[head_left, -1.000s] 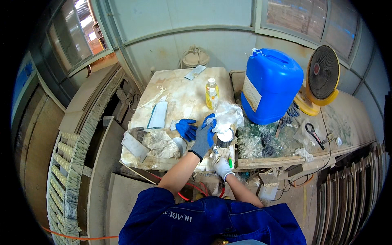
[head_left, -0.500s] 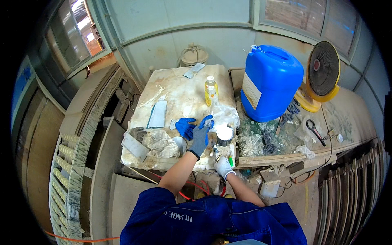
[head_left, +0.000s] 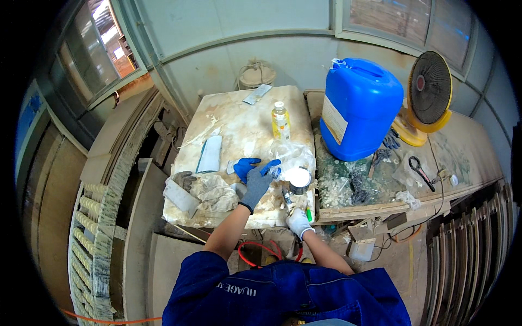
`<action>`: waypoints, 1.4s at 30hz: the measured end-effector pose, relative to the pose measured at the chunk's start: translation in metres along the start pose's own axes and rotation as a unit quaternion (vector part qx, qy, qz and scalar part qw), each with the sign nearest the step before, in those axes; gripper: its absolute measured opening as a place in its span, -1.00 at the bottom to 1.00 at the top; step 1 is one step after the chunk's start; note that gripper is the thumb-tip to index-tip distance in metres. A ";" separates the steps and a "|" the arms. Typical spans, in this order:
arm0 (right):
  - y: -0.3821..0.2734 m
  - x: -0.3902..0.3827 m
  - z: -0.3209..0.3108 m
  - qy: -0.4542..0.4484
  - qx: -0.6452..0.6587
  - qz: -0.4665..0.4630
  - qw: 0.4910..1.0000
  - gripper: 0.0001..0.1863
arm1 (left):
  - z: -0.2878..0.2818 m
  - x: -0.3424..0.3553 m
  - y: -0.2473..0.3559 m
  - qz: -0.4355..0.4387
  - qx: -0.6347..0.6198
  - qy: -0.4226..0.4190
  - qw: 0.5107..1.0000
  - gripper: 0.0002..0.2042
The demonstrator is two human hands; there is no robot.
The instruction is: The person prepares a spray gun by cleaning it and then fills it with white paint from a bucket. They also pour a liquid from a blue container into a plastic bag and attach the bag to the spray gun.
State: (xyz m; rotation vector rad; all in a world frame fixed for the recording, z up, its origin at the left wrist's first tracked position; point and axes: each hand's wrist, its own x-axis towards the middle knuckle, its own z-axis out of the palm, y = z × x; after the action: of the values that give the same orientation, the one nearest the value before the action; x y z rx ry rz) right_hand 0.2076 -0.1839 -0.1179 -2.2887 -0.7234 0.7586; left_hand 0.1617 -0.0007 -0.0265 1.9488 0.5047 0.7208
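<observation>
My left hand, in a grey glove with blue fingers, is over the middle of the table. Its fingers are bent around a small pale bit I cannot make out, beside a crumpled clear plastic bag. A loose blue glove lies just behind that hand. My right hand, in a white glove, is closed at the table's front edge on a slim dark and silver tool pointing away from me. Left of a green marker-like stick, this hand sits in front of a dark tub with white contents.
A yellow-labelled bottle stands behind the bag. Rags and a pale pad lie to the left. On the right bench are a big blue jerrycan, a fan and scissors. A red hose hangs below.
My left hand has shifted left and slightly nearer to me, closer to the loose blue glove. The right hand with its tool has stayed nearly in place.
</observation>
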 end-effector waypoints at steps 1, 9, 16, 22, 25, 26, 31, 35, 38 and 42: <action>-0.001 -0.001 0.000 -0.003 0.000 0.000 1.000 -0.59 | 0.000 0.000 -0.001 -0.001 0.002 0.004 1.000 -0.68; -0.004 -0.006 -0.001 0.039 0.013 -0.021 0.999 -0.60 | 0.005 -0.001 -0.003 -0.024 -0.187 0.090 0.978 -0.75; -0.011 -0.010 -0.009 0.022 0.022 -0.011 0.999 -0.61 | 0.010 0.007 0.013 -0.070 -0.367 0.068 0.925 -0.65; -0.017 -0.013 -0.012 0.007 0.018 0.005 1.000 -0.60 | 0.035 0.003 0.006 -0.079 -0.398 0.051 0.912 -0.68; -0.020 -0.015 -0.016 -0.012 0.000 0.023 1.000 -0.55 | 0.040 0.001 -0.007 -0.067 -0.395 0.049 0.915 -0.68; -0.018 -0.014 -0.016 -0.009 -0.004 0.017 1.000 -0.56 | 0.040 0.002 -0.011 -0.063 -0.383 0.049 0.920 -0.68; -0.011 -0.007 -0.011 -0.018 -0.023 0.004 1.000 -0.56 | 0.020 0.008 -0.017 -0.055 -0.336 0.074 0.937 -0.69; -0.009 -0.004 -0.007 -0.022 -0.003 0.013 1.000 -0.57 | 0.013 0.012 -0.010 -0.054 -0.370 0.069 0.925 -0.68; -0.003 -0.003 -0.005 0.003 0.006 0.006 1.000 -0.61 | 0.023 0.011 0.012 -0.062 -0.395 0.050 0.915 -0.67; -0.007 -0.008 -0.004 0.031 0.009 -0.009 0.999 -0.61 | 0.036 0.010 0.006 -0.028 -0.393 0.031 0.919 -0.68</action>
State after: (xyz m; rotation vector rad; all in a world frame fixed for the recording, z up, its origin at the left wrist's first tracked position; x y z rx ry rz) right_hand 0.2032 -0.1857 -0.1078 -2.2764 -0.7047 0.6800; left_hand 0.1939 -0.0207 -0.0319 1.1557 0.2435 0.7934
